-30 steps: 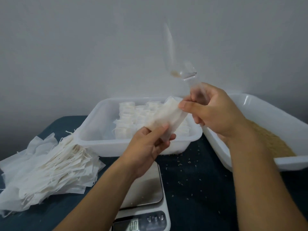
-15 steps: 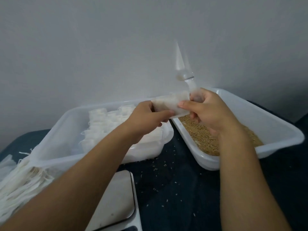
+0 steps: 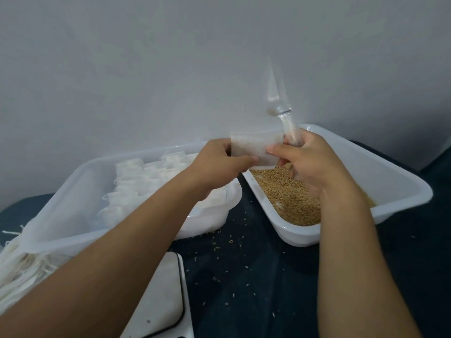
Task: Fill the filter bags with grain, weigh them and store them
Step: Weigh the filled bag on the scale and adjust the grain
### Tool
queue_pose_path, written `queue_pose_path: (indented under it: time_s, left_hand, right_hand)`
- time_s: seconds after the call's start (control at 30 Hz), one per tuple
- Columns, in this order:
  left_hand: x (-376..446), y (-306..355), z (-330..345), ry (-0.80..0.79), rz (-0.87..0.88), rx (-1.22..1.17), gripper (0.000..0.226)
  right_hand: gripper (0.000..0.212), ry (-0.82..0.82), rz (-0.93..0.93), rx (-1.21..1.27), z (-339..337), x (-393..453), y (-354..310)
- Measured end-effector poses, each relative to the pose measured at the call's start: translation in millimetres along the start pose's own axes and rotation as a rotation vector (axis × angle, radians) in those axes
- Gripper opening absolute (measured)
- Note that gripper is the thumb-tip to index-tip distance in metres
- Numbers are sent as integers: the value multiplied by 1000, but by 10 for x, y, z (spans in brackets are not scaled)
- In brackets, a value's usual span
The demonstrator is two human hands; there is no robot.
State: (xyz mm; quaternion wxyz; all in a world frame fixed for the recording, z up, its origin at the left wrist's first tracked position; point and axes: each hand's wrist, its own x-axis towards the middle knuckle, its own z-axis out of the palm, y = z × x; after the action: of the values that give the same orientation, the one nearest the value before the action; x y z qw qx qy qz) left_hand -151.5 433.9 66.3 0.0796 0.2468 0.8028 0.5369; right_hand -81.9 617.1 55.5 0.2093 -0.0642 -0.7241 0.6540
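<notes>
Pinching one filter bag (image 3: 253, 148), left hand (image 3: 219, 164) and right hand (image 3: 310, 164); right also grips a clear scoop (image 3: 280, 106). Dark counter (image 3: 256, 276) strewn with grain, plain grey wall (image 3: 146, 69) behind.

Dim flat light, soft focus, wide-angle edge distortion

Both hands (image 3: 220, 164) (image 3: 311, 164) raised, fingers pinching.
</notes>
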Motion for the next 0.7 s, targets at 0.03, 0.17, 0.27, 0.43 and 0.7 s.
queue_pose_path:
  time_s: [0.03, 0.17, 0.27, 0.43, 0.7]
  left_hand:
    - [1, 3, 0, -1, 0, 5, 17]
    - [-4, 35, 4, -3, 3, 1, 13]
    - [-4, 64, 6, 1, 2, -6, 8]
    - [0, 76, -1, 10, -2, 8, 8]
    - [13, 59, -4, 7, -5, -4, 8]
  right_hand:
    - [20, 1, 2, 4, -1, 4, 2]
    - [21, 1, 2, 2, -13, 6, 12]
    - [21, 5, 4, 13, -21, 1, 14]
    - [19, 3, 2, 2, -24, -5, 13]
    - [21, 3, -5, -11, -28, 2, 24]
